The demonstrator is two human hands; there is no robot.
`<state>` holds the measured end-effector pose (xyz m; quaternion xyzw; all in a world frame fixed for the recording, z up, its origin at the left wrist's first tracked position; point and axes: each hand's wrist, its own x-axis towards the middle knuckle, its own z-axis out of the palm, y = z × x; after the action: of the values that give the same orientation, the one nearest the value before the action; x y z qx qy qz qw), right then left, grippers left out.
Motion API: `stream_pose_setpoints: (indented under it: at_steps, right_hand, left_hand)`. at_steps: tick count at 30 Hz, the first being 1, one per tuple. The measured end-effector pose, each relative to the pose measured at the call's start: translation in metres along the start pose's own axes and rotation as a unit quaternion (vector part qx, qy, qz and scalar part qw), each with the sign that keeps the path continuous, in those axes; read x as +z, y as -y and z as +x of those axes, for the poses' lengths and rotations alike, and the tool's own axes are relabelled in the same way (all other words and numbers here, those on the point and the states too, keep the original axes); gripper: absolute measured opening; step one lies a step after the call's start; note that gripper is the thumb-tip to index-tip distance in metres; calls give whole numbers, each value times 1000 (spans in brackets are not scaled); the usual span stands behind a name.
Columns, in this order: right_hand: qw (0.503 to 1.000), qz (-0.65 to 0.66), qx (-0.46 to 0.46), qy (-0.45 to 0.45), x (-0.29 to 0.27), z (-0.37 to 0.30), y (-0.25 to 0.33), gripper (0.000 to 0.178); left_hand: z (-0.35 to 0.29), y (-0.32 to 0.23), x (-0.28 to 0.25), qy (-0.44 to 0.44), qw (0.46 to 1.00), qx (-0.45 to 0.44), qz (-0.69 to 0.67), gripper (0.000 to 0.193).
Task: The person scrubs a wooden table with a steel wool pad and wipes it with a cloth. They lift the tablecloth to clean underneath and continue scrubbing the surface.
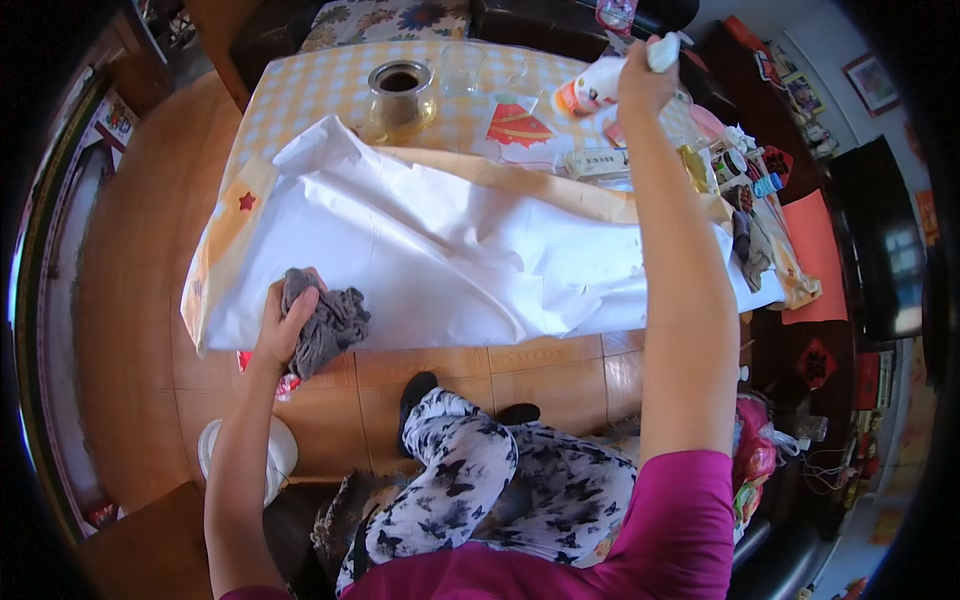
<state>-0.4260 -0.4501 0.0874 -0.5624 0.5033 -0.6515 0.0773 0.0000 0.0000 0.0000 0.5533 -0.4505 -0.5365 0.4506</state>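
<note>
Well — cloth (332,328) in left hand (281,326).

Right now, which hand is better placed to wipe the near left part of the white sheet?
Probably the left hand: it grips a gray rag by that part of the white sheet, while the right hand holds a spray bottle farther off.

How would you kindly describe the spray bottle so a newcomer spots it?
Start at the checkered tablecloth. Toward its far right, the right hand grips the spray bottle. Its white and orange body sets it apart from the clear container.
</note>
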Motion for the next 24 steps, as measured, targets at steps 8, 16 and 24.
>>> stream_pose_setpoints:
  at_steps: [8, 16, 24]
  right_hand:
    - [935, 335, 108, 46, -116, -18, 208, 34]
    - [792, 406, 453, -42, -167, -309, 313, 29]
    - [662, 333, 671, 2, -122, -474, 241, 22]
  left_hand:
    - [50, 9, 5, -158, 987, 4, -27, 74]
    - [70, -36, -44, -31, 994, 74, 78, 63]
    - [98, -13, -46, -42, 981, 181, 51, 47]
